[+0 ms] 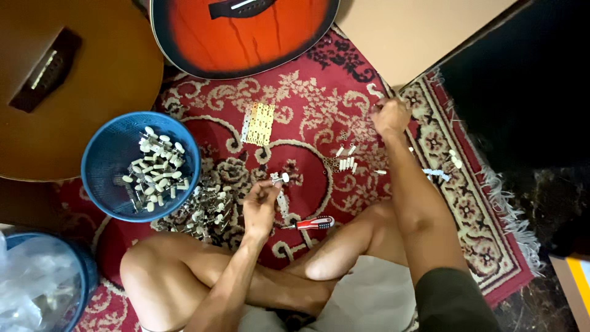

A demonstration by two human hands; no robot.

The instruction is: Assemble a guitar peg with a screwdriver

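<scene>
Sitting cross-legged on a red patterned rug point(319, 117), the person held a small tuning peg point(281, 178) pinched in the left hand point(261, 206) at frame centre. Right hand point(390, 117) was fisted at upper right over the rug; cannot tell what it gripped. Red-handled screwdriver point(314, 223) lay just right of the left hand. Blue basket point(117, 154) of pegs sat at left, a loose peg pile point(206, 212) beside it. Two guitars point(246, 31) lay along the top edge.
</scene>
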